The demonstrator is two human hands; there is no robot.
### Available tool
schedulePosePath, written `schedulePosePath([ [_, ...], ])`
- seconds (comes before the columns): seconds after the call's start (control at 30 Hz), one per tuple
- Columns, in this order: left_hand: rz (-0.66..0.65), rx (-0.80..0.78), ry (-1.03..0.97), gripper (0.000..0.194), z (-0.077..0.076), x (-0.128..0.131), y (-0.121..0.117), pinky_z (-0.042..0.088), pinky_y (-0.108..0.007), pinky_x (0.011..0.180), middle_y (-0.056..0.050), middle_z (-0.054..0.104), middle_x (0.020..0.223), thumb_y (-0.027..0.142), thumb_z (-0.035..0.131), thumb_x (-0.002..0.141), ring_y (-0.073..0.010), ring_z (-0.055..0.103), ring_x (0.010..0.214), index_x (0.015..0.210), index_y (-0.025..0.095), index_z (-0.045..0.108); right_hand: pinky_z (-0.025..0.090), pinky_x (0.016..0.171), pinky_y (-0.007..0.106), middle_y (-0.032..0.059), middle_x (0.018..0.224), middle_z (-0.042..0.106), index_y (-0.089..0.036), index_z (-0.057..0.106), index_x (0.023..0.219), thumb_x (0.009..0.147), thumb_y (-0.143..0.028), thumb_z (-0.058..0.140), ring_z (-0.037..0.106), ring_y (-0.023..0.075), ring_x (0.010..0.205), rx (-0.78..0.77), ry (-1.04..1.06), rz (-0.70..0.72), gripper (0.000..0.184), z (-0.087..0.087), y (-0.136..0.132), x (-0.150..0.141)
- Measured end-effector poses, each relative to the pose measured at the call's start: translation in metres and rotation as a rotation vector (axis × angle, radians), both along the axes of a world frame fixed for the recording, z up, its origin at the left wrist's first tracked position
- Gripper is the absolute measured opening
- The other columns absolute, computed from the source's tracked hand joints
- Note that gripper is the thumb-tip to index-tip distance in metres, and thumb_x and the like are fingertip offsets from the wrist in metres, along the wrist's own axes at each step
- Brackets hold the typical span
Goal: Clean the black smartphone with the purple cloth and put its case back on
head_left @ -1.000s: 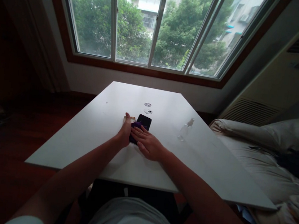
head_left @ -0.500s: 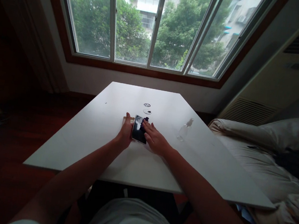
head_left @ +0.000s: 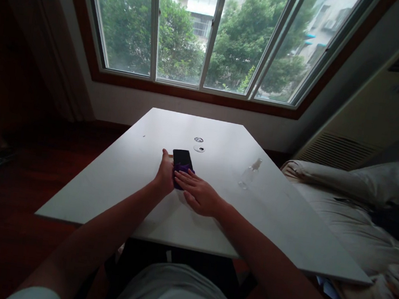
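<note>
A dark-screened smartphone [head_left: 181, 157] is tilted up above the white table, its left edge in my left hand [head_left: 165, 172]. The left thumb points upward beside the phone, and the fingers behind it are hidden. My right hand [head_left: 199, 193] lies over the phone's lower half, fingers stretched together and pressing a small purple cloth [head_left: 183, 167] on the screen. Part of the cloth shows above and beside the fingertips. Just left of the phone's top, a thin tan edge of something peeks out, mostly covered by the left hand.
On the white table [head_left: 114, 192], a clear spray bottle [head_left: 250, 174] stands to the right. Farther back are a round hole [head_left: 198, 139] and a round cover [head_left: 199, 148]. A window [head_left: 206, 34] lies beyond; a bed or sofa with pale bedding [head_left: 324, 203] flanks the right side.
My right hand has slid the cloth down and left across the screen. The phone has turned slightly, and its bright reflection has gone. The view has shifted a little.
</note>
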State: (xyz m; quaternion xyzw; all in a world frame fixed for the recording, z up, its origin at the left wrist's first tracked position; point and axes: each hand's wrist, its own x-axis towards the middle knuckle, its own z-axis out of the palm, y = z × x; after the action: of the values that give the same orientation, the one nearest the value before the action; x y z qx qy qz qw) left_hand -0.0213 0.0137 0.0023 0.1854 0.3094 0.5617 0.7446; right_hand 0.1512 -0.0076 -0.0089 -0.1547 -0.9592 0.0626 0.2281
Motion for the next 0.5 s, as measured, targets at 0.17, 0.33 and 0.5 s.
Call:
schedulePosePath([
  [0.17, -0.113, -0.024, 0.089, 0.086, 0.007, 0.011, -0.007, 0.059, -0.040, 0.083, -0.019, 0.075, 0.093, 0.080, 0.024, 0.093, -0.0305, 0.073, 0.092, 0.106, 0.009, 0.072, 0.018, 0.128, 0.055, 0.0058, 0.163, 0.029, -0.021, 0.032, 0.159, 0.105, -0.028, 0.030, 0.026, 0.0238, 0.153, -0.010, 0.034, -0.152, 0.054, -0.006, 0.022, 0.016],
  [0.33, -0.118, -0.019, 0.124, 0.087, 0.006, 0.013, -0.008, 0.058, -0.040, 0.082, -0.019, 0.074, 0.091, 0.081, 0.026, 0.092, -0.0309, 0.073, 0.089, 0.105, 0.009, 0.072, 0.019, 0.128, 0.054, 0.0046, 0.161, 0.034, -0.022, 0.044, 0.154, 0.107, -0.037, 0.029, 0.027, 0.0241, 0.153, -0.153, 0.223, -0.270, 0.051, -0.013, 0.043, 0.033],
  [0.5, -0.160, 0.019, 0.141, 0.088, 0.008, 0.007, -0.008, 0.058, -0.041, 0.079, -0.019, 0.074, 0.089, 0.080, 0.025, 0.092, -0.0313, 0.072, 0.085, 0.107, 0.006, 0.071, 0.045, 0.114, 0.052, 0.0060, 0.134, 0.066, -0.023, 0.068, 0.131, 0.099, -0.045, 0.050, 0.060, 0.0267, 0.129, -0.458, 0.646, -0.451, 0.043, -0.020, 0.057, 0.043],
])
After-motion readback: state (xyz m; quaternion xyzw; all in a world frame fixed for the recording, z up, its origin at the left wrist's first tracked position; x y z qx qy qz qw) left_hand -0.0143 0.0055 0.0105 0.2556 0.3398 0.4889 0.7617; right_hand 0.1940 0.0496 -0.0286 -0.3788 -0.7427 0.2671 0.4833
